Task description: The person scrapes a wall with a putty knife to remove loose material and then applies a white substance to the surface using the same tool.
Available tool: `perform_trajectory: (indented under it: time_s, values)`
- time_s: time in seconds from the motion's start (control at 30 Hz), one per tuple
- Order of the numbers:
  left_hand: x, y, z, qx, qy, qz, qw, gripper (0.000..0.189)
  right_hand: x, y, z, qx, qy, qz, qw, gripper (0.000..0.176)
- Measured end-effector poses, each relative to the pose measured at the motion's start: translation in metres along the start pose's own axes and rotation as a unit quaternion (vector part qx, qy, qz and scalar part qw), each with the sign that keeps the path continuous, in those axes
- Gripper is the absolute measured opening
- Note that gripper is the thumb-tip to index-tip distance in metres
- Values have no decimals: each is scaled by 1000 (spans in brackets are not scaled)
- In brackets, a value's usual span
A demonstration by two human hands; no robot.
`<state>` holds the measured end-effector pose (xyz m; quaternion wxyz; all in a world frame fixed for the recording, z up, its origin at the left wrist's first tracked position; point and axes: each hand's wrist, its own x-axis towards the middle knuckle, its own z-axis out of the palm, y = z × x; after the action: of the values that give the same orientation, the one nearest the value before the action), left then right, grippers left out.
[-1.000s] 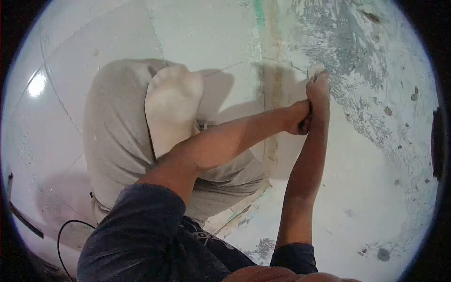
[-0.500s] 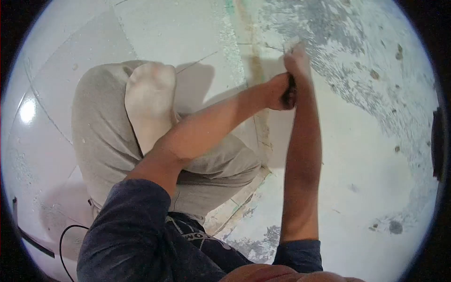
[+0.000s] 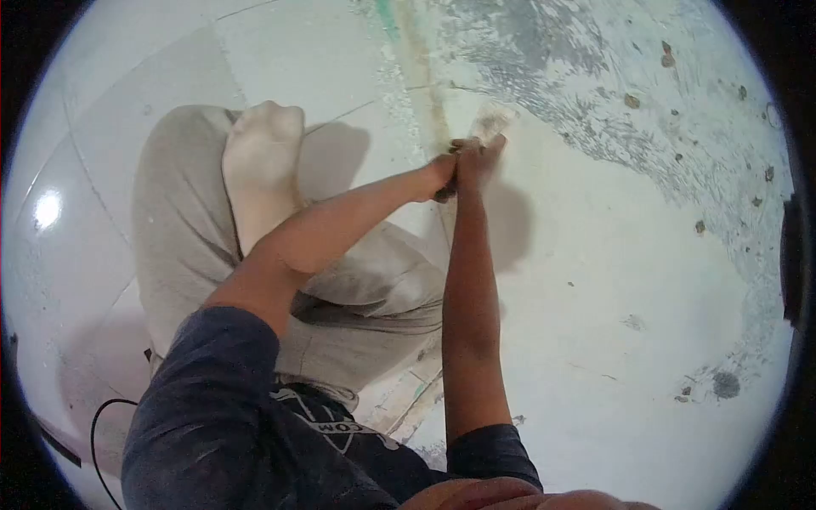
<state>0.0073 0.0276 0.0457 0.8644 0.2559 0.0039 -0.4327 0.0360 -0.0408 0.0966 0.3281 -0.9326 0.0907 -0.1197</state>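
On the white wall surface, my right hand (image 3: 478, 161) is closed around a flat, pale scraper-like tool (image 3: 494, 121). The tool's broad end has brownish smears and lies against the wall; its handle is hidden in the hand. My left hand (image 3: 437, 178) presses against the right hand from the left side. Its fingers are curled around something dark (image 3: 447, 190), mostly covered, whose kind I cannot make out. Under both hands runs a brownish vertical seam (image 3: 438, 106) beside smooth white coating (image 3: 586, 229).
Rough grey patches (image 3: 544, 38) with dark pits lie at the upper right. My folded leg in grey trousers (image 3: 183, 204) and bare foot (image 3: 262, 161) are at left. A black cable (image 3: 95, 433) curves at lower left, and a dark object (image 3: 795, 263) stands at the right edge.
Both hands have moved left and down together, along with the scraper-like tool. The right hand was blurred before and is clearer now. My view has shifted slightly.
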Motion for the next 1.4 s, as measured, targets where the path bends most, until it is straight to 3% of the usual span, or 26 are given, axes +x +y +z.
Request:
perform_trajectory:
  time_s: [0.07, 0.1, 0.17, 0.23, 0.3, 0.33, 0.4, 0.53, 0.6, 0.73, 0.83, 0.9, 0.97, 1.03, 1.2, 1.3, 1.37, 1.4]
  values:
    - [3, 4, -2, -74, -8, 31, 997, 35, 19, 15, 2, -102, -22, -125, 987, 28]
    - [4, 3, -2, -71, -8, 31, 997, 35, 32, 24, 2, -101, -20, -125, 987, 28]
    - [1, 7, -5, -158, -33, 53, 986, 37, 40, 6, 6, -105, -34, -51, 993, 30]
    - [5, 8, -11, -149, -33, 34, 988, 38, 43, -17, 10, -119, -36, -1, 992, 31]
    - [13, 3, -18, -213, -169, 22, 962, 37, 46, -32, 12, -54, -59, 93, 992, 40]
    - [9, 6, -15, -214, -169, 24, 962, 37, 51, -32, 13, -55, -60, 91, 992, 40]
    - [1, 10, -6, -219, -143, -2, 965, 39, 58, -30, 17, -230, 21, -30, 973, 39]
    - [11, 5, -12, -243, -91, -7, 966, 43, 51, -34, 22, -254, 6, 2, 967, 48]
    - [12, 9, -20, -251, -150, -46, 955, 45, 52, -39, 26, -279, -8, 16, 960, 42]
    - [21, 17, -15, -224, -116, -72, 965, 46, 61, -28, 19, -257, 2, -8, 966, 42]
    - [30, 17, -4, -217, -162, -51, 961, 46, 72, -32, 11, -279, -22, -33, 960, 41]
    - [16, 19, 8, -240, -110, -1, 965, 47, 74, -31, 8, -306, -73, -33, 949, 42]
    - [17, 17, 2, -245, -157, 4, 957, 47, 67, -34, 9, -284, -54, -25, 957, 42]
    - [11, 14, -6, -275, -179, -54, 943, 49, 60, -40, 12, -266, -45, -20, 963, 43]
    - [2, 25, -9, -279, -163, -22, 946, 52, 66, -52, 25, -302, -45, -3, 952, 41]
    - [5, 36, -19, -285, -203, -49, 936, 51, 72, -57, 31, -303, -58, 11, 951, 40]
    - [17, 35, -20, -273, -159, -53, 947, 50, 81, -48, 26, -316, -116, -45, 940, 41]
    - [15, 36, -20, -281, -168, -58, 943, 49, 81, -47, 30, -302, -67, -2, 951, 42]
